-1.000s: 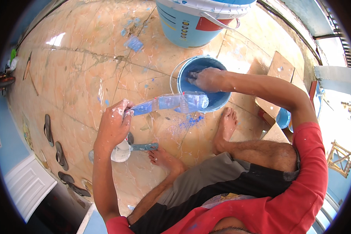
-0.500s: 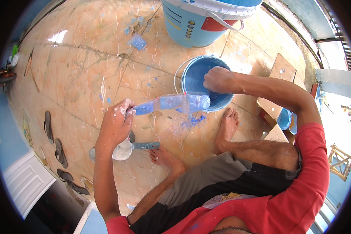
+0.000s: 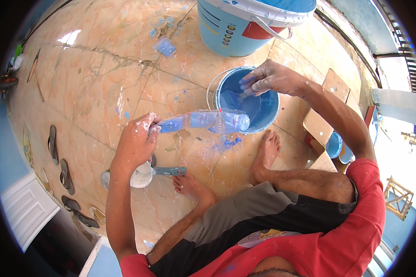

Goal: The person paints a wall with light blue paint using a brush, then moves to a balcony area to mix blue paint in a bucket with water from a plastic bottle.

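Observation:
My left hand (image 3: 141, 136), dusted white, is closed on one end of a long, clear plastic bag (image 3: 203, 121) with blue showing inside. The bag stretches rightward, and its far end reaches the near rim of a small blue bucket (image 3: 273, 113). Above the bucket's mouth is my right hand (image 3: 270, 79), its fingertips whitish-blue and drawn together, pointing down and left. A pale bluish streak shows just below those fingers; what they hold, if anything, I cannot make out. Spilled blue powder (image 3: 227, 143) lies on the floor below the bag.
A large light-blue paint pail (image 3: 231, 34) stands beyond the small bucket. Beside my left forearm are a white container (image 3: 141, 177) and a grey-handled tool (image 3: 168, 171). Cardboard (image 3: 320, 124) lies at right, by a blue pot (image 3: 333, 145). Sandals (image 3: 66, 177) lie at left.
My right hand has risen out of the small bucket, and its fist has loosened into fingers drawn together above the mouth. My left hand and the bag have barely moved.

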